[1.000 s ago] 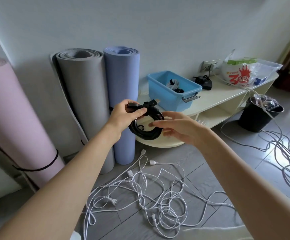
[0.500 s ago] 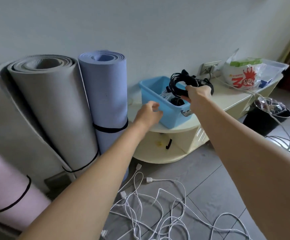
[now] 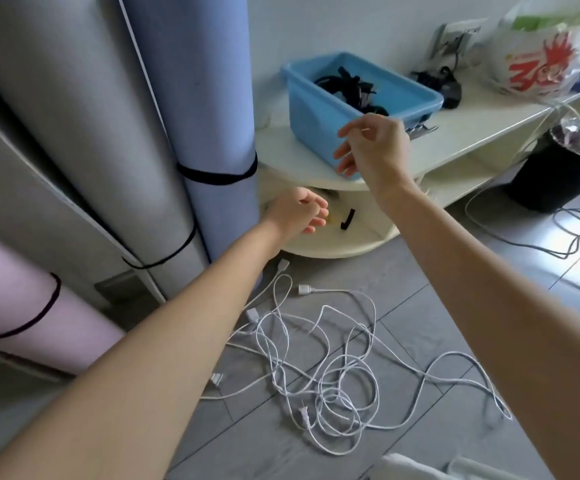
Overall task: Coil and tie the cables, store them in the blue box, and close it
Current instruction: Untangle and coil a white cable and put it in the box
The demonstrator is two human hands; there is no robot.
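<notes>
Both hands hang empty, fingers loose: right hand point(image 3: 373, 147) before the blue box point(image 3: 323, 114), left hand point(image 3: 297, 211) at its seven o'clock.

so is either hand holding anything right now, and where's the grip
Nothing is held. The right hand is open in front of the blue box; the left hand is loosely curled and empty. The black coiled cable lies in the box.

Stuff you can't really make out here

Right hand point(image 3: 375, 147) covers the blue box point(image 3: 319, 109) front corner; rolled mats point(image 3: 191, 98) run off the top edge.
</notes>
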